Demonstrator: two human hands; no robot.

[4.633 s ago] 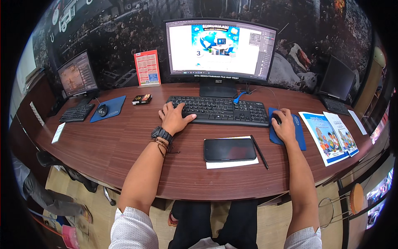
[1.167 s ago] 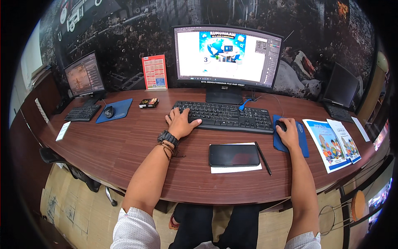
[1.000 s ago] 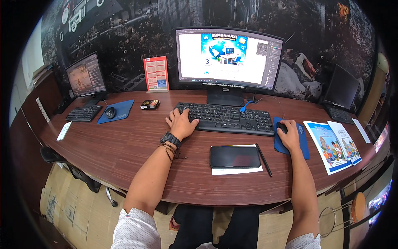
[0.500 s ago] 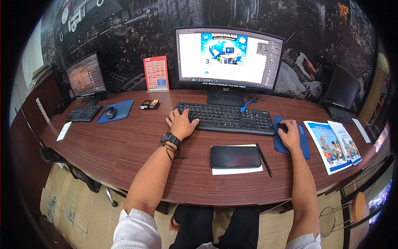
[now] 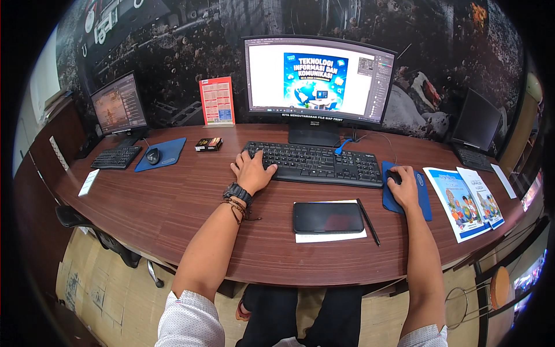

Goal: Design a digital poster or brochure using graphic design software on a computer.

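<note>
My left hand (image 5: 254, 173) rests on the left end of a black keyboard (image 5: 315, 164), fingers spread over the keys. A dark watch (image 5: 237, 192) and beaded bracelets circle that wrist. At the keyboard's right, my right hand (image 5: 406, 189) is wrapped round a black computer mouse (image 5: 394, 176), partly hidden under the fingers, on a blue mouse pad (image 5: 422, 203). Behind the keyboard stands a curved monitor (image 5: 321, 78) whose editing window shows a blue poster design. Between my forearms a black smartphone (image 5: 328, 217) lies on white paper (image 5: 332, 237), with a black pen (image 5: 369, 222) beside it.
Booklets (image 5: 462, 203) lie to the right, near a second dark monitor (image 5: 477, 122). On the left are another monitor (image 5: 119, 107), a keyboard (image 5: 117, 157) and a mouse (image 5: 152, 155). A small box (image 5: 208, 144) sits before a red-edged calendar (image 5: 218, 102).
On the monitor the poster has scrolled downward, so its upper title part now shows. Both hands keep their places on the keyboard and mouse.
</note>
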